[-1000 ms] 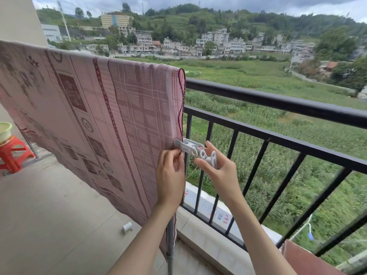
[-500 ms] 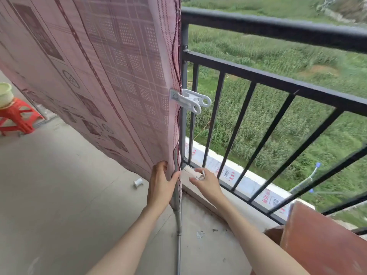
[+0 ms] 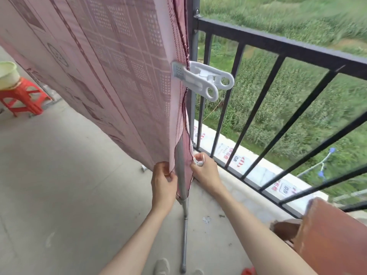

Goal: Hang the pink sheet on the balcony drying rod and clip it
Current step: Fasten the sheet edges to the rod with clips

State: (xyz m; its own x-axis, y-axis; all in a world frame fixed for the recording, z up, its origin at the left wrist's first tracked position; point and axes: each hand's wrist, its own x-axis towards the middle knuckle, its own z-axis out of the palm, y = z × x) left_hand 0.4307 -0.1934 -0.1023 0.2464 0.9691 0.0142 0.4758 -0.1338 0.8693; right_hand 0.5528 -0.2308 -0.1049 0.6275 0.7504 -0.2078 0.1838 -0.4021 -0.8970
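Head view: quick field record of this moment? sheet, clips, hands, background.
sheet: pink sheet hangs beside the black railing
clip on: white clip clamps the sheet's edge
left hand: left hand pinches the sheet's lower edge
right hand: right hand holds a small white clip by the grey pole
background: red stool, far left
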